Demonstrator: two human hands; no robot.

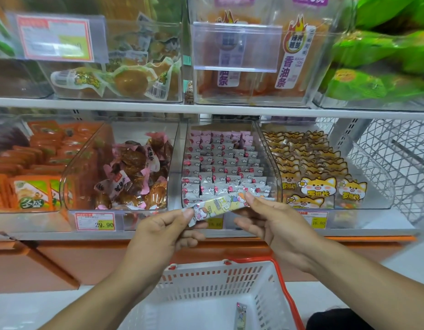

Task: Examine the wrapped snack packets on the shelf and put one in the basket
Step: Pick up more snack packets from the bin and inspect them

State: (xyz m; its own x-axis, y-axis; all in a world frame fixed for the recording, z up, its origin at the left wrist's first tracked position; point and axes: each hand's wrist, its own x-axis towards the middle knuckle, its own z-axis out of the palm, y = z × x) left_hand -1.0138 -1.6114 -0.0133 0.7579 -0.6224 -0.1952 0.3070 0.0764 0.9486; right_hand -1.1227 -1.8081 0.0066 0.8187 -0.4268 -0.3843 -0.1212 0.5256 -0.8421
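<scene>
Snack packet (217, 206), long and yellow-printed, is pinched at its ends between the left hand (165, 231) and right hand (271, 219). Just behind the hands sits a clear bin (180, 163) of small packets; below them, the white basket (206, 277) holds another packet (240, 315).

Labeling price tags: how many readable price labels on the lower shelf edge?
3: the 29.90 label at left, one behind the held packet, partly hidden, and the 16.80 label at right.

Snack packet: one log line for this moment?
left hand: holding snack packet | right hand: holding other end | basket: below
</scene>
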